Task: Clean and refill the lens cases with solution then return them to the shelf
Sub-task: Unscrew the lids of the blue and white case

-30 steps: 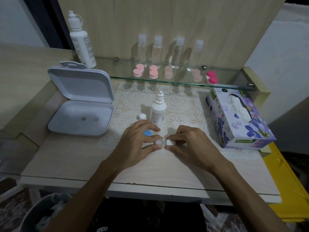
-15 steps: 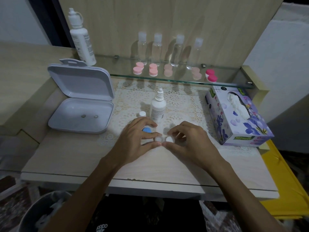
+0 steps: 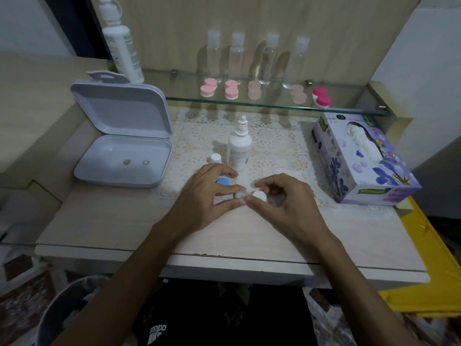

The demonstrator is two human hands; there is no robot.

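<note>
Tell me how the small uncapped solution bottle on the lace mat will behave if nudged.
The solution bottle stands tall on a narrow base, so it probably tips easily. Uncapped, it might dribble if it falls. Its round body would likely roll on the lace mat.

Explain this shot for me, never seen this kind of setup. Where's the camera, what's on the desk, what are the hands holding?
There is no robot here. A person wears one wide-angle camera on the head, looking forward and down, so the two arms coming up from the bottom edge are the wearer's own.

The left hand and right hand meet over a small white lens case on the desk; both pinch it. One side seems to carry a white cap, the other looks open. A blue cap lies under the left hand's fingers.

Behind them stand a small solution bottle with its nozzle bare and a small white cap beside it. An open white box sits on the left, a tissue box on the right. The glass shelf holds pink lens cases, clear bottles and a taller white bottle.
</note>
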